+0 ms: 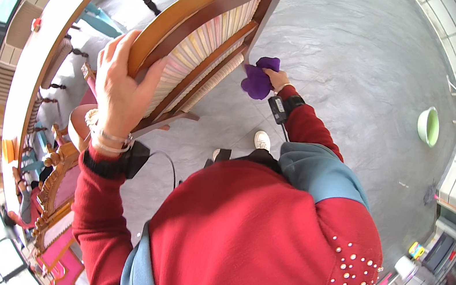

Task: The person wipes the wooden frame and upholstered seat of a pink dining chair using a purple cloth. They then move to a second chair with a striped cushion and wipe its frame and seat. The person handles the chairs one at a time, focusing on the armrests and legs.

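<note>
My left hand grips the curved top rail of a wooden furniture frame, thumb on the near face and fingers over the far side. The frame stands tilted in view, with a pleated cream and pink fabric panel behind dark wooden bars. A bunched purple cloth is in my right hand, beside the frame's right-hand edge. Whether the cloth touches the wood, I cannot tell. Both my wrists carry black bands with small devices.
Left of me are a long white-topped table, carved pink-upholstered furniture and another person in a red sleeve. A pale green basin sits on the grey floor at right. Near the right wall stands a white container.
</note>
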{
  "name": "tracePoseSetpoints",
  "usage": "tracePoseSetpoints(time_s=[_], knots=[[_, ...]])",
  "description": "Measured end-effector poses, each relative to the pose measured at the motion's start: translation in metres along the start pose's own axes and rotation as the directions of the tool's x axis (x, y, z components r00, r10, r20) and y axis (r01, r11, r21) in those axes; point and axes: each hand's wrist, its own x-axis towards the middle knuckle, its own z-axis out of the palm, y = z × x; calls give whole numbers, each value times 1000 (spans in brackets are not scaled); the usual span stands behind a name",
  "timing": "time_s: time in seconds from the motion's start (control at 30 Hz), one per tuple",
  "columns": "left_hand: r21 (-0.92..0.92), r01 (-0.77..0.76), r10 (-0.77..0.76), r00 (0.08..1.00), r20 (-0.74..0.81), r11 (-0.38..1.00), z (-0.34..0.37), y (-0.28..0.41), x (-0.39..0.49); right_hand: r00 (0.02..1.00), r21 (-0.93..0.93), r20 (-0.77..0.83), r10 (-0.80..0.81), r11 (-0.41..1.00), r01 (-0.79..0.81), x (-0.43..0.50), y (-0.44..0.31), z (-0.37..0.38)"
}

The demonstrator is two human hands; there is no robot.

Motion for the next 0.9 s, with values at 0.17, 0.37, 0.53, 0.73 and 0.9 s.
tracePoseSetpoints(time_s=[0.17,0.37,0.53,0.73,0.9], knots=[[-28,189,-186,979,87,982,1,8,4,991,-90,-130,22,995,-34,106,6,69],[-26,181,-177,979,104,983,3,3,0,987,12,-141,-73,997,75,160,53,157],[72,41,-50,991,125,997,0,-7,-1,989,-139,-70,-132,983,122,115,140,254],[76,143,-154,974,168,987,-4,-1,1,903,-476,426,-61,834,281,-83,187,381],[22,151,-153,982,115,988,-2,-2,-7,726,-633,685,-58,444,634,-109,162,354]])
